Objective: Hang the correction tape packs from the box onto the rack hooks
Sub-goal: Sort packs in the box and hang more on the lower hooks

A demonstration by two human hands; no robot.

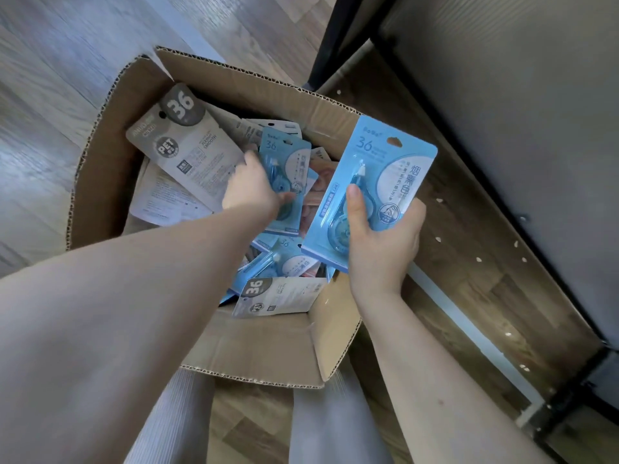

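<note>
Wood-look flooring point(50, 61) lies under our open cardboard box point(110, 182). Inside the box, our left hand point(249, 189) curls its fingers around a blue pack point(284, 182). Just right of the box, our right hand point(382, 242) pinches another correction tape pack point(371, 182), held upright.

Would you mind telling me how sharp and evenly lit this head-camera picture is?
Head view: wide-angle bending stretches the near forearms; the left hand in the box is slightly motion-blurred; the blue pack gripped by the right hand reads sharply; soft daylight, pale glare on the floor at left.
</note>
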